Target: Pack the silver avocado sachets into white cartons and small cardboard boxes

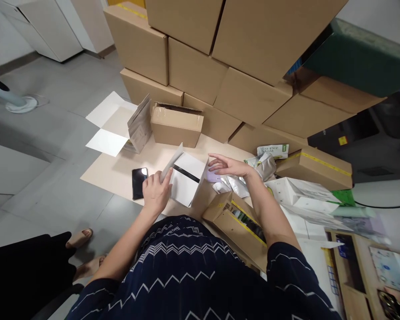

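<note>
An opened white box [186, 189] with a black band [186, 172] across its contents or inner face stands on the table in front of me, its side flaps raised. My left hand [156, 191] is at its left flap, thumb on the inner side and fingers on the outer side, gripping it. At the right flap, my right hand [229, 166] is held with fingers stretched and apart, the tips close to or touching the flap's edge. Beside my left hand lies a black phone [139, 182]. Silver pouches [235, 184] and a lilac packet [213, 176] lie under my right hand.
Stacked cardboard boxes [196, 71] wall off the table's [103, 171] far side. An open carton [176, 124] and a white-lined opened box [140, 126] stand before them. A taped carton [240, 218] sits near my right forearm. Another person's feet [80, 238] show at lower left.
</note>
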`<control>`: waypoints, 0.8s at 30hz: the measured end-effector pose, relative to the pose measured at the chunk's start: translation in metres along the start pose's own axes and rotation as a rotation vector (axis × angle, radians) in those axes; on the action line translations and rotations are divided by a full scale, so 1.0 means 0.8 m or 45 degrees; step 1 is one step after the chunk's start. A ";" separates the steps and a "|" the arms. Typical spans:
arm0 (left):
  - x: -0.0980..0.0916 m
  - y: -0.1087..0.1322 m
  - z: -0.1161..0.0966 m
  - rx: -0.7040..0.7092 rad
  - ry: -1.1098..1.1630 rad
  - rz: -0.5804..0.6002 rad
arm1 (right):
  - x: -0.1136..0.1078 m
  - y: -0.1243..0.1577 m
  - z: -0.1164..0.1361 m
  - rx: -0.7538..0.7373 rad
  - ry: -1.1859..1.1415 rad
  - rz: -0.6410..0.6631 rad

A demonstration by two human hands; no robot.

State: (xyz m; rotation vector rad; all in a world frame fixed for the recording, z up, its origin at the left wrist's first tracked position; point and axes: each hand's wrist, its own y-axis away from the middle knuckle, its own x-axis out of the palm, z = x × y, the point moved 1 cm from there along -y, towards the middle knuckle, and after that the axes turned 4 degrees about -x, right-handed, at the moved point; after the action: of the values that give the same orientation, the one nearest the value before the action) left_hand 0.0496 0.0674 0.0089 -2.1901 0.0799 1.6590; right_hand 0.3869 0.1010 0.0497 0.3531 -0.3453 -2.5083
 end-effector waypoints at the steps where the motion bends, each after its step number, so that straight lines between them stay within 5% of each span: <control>1: -0.002 -0.002 -0.002 0.018 0.016 0.024 | 0.009 -0.008 0.002 -0.027 0.113 -0.062; 6: -0.002 -0.009 -0.001 0.010 0.094 0.058 | 0.053 -0.034 0.011 0.083 0.708 -0.384; 11: -0.002 -0.017 0.016 -0.031 0.238 0.083 | 0.081 -0.060 0.003 0.317 0.937 -0.475; 15: -0.002 -0.010 0.008 0.098 0.349 0.240 | 0.102 -0.086 -0.012 0.438 1.032 -0.439; 19: 0.017 0.031 -0.025 0.183 0.182 0.416 | 0.089 -0.090 -0.016 0.399 0.993 -0.355; 24: 0.051 0.068 -0.038 0.152 0.114 0.419 | 0.046 -0.072 -0.004 0.267 1.003 -0.137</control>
State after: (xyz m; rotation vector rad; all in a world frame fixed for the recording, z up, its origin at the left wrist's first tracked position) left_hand 0.0742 0.0145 -0.0371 -2.2501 0.5772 1.6695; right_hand 0.3292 0.1257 0.0220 1.4069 -0.2634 -2.2105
